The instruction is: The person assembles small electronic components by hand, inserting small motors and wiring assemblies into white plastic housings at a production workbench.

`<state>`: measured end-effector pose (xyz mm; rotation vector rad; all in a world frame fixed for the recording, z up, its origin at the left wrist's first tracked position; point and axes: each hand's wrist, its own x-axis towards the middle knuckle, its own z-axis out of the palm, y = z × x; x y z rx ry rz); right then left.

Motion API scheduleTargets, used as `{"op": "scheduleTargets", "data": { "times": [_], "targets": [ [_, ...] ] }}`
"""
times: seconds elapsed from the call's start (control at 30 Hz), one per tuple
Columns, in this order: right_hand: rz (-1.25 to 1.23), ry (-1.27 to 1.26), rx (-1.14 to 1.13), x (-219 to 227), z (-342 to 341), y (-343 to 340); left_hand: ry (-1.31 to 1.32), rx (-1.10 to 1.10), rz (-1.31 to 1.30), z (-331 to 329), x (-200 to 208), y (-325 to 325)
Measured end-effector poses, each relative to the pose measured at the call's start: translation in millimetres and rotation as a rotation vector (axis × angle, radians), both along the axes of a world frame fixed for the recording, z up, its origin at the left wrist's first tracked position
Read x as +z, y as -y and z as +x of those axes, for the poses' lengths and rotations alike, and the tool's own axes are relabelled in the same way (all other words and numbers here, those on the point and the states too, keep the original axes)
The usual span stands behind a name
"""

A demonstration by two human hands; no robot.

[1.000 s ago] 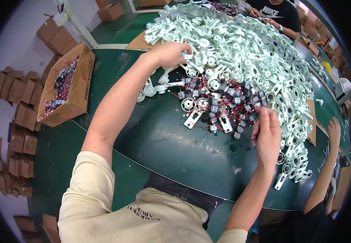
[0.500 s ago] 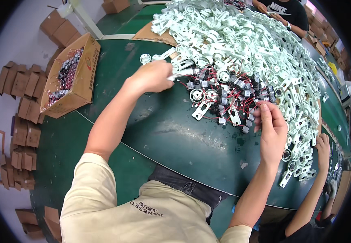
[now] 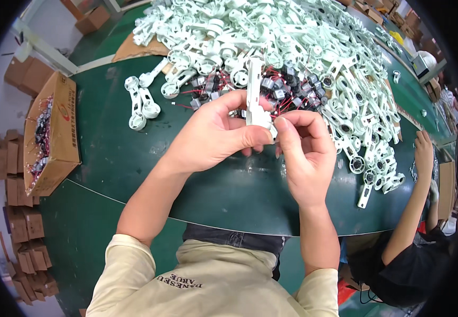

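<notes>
Dark green desk [image 3: 213, 198] stretches out below both hands. Over it, a pale green part [image 3: 254, 90] stands upright, its lower end clamped in the left hand's [image 3: 202, 137] fingers; the right hand's [image 3: 309, 158] bent fingers are right beside that end, gripping or not I can't tell. Beyond the part lie red-wired motors [image 3: 279, 94], then a pale heap [image 3: 292, 42]; well left of it, a printed carton [image 3: 64, 140].
</notes>
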<state>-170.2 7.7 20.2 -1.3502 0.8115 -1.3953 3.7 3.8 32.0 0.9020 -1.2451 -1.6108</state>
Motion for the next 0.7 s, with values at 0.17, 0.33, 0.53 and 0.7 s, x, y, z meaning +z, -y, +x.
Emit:
{"op": "scheduleTargets", "data": {
  "times": [0.17,0.33,0.53,0.7],
  "targets": [
    [-0.054,-0.108,-0.049,-3,4,-7,-0.092,0.063,0.051,-5,-15,0],
    [-0.182,-0.271,-0.209,-17,8,1,-0.079,0.115,-0.014,-9,-25,-5],
    [-0.254,-0.311,-0.246,-24,10,3,-0.084,0.150,0.049,-15,-24,-7],
    [-0.243,-0.384,-0.313,-22,10,4,-0.223,0.026,0.125,-6,-19,-9]
  ]
}}
